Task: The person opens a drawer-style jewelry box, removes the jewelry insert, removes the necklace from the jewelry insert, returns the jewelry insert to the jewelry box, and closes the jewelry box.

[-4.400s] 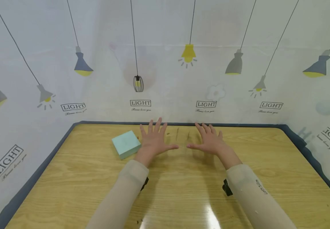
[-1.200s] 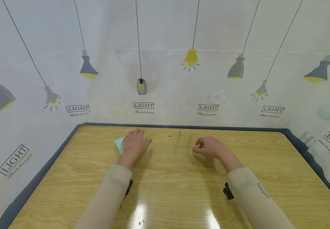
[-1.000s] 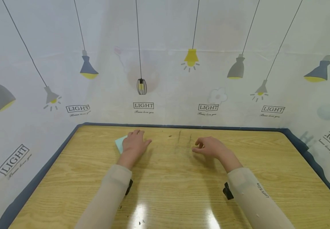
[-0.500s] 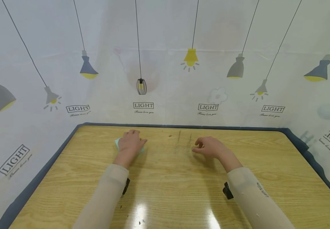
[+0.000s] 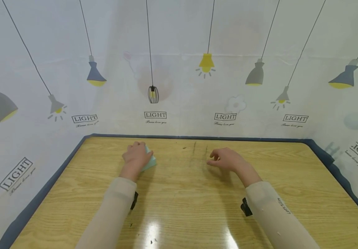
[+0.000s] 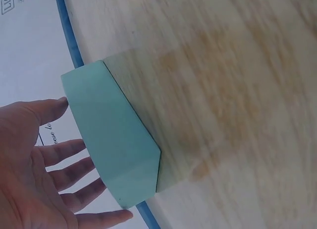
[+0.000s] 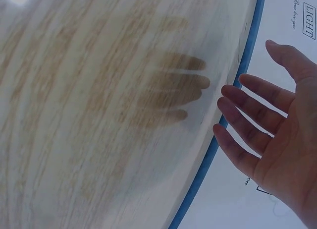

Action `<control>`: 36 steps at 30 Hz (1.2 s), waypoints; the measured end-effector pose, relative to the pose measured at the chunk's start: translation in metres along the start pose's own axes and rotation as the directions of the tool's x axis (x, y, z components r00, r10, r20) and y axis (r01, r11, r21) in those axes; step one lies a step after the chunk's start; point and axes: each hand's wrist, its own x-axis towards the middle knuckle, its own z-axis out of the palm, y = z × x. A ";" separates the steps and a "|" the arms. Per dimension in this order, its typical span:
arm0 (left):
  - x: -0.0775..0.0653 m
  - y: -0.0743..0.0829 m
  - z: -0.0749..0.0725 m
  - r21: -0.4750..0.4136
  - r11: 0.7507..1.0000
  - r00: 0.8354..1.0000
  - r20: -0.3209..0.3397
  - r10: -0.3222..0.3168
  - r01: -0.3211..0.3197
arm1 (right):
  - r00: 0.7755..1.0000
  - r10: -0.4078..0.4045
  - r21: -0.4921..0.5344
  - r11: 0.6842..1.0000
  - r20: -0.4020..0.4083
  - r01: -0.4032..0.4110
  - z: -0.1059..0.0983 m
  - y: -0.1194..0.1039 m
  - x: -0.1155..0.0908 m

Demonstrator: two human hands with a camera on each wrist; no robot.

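Observation:
A pale mint-green box (image 5: 149, 163) lies on the wooden table at the left, shaped as a flat square block in the earliest view. My left hand (image 5: 134, 155) is over its left part and hides much of it in the head view. Seen from the left wrist, the fingers (image 6: 74, 174) and thumb reach the top edge of the box (image 6: 111, 135), without wrapping round its sides. My right hand (image 5: 227, 159) is held above the table at the right, fingers loosely bent. In the right wrist view that hand (image 7: 277, 125) holds nothing, and its reflection shows on the tabletop.
The glossy wooden table (image 5: 182, 193) has a dark blue edge band (image 5: 182, 137). Behind it stands a white backdrop (image 5: 179, 79) printed with hanging lamps. Dark marks (image 5: 194, 148) are on the far middle of the tabletop.
Both hands were spread out near the middle at first. My left hand then moved onto the box and slid left across it, uncovering its right side; the right hand's fingers bent, then stayed nearly still.

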 end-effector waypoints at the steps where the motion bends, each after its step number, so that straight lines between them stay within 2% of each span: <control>1: 0.000 -0.001 0.000 -0.002 1.000 1.000 -0.002 -0.002 0.002 | 1.000 -0.001 0.001 1.000 -0.001 0.001 0.000 0.000 0.000; 8: -0.001 -0.001 0.001 -0.005 1.000 1.000 -0.008 0.001 -0.001 | 1.000 -0.007 0.002 1.000 -0.004 0.007 0.001 0.000 -0.001; 19: -0.001 0.007 0.002 -0.005 1.000 1.000 -0.008 0.013 -0.013 | 1.000 -0.017 -0.004 1.000 -0.001 0.017 0.001 -0.002 -0.001; 28: -0.001 0.011 0.001 0.002 0.999 0.999 0.007 0.037 -0.037 | 1.000 -0.025 -0.003 1.000 0.002 0.025 0.000 -0.006 -0.002; 36: 0.000 0.013 -0.002 0.023 0.999 0.999 0.031 0.029 -0.030 | 1.000 -0.029 -0.009 1.000 -0.001 0.029 0.000 -0.010 -0.002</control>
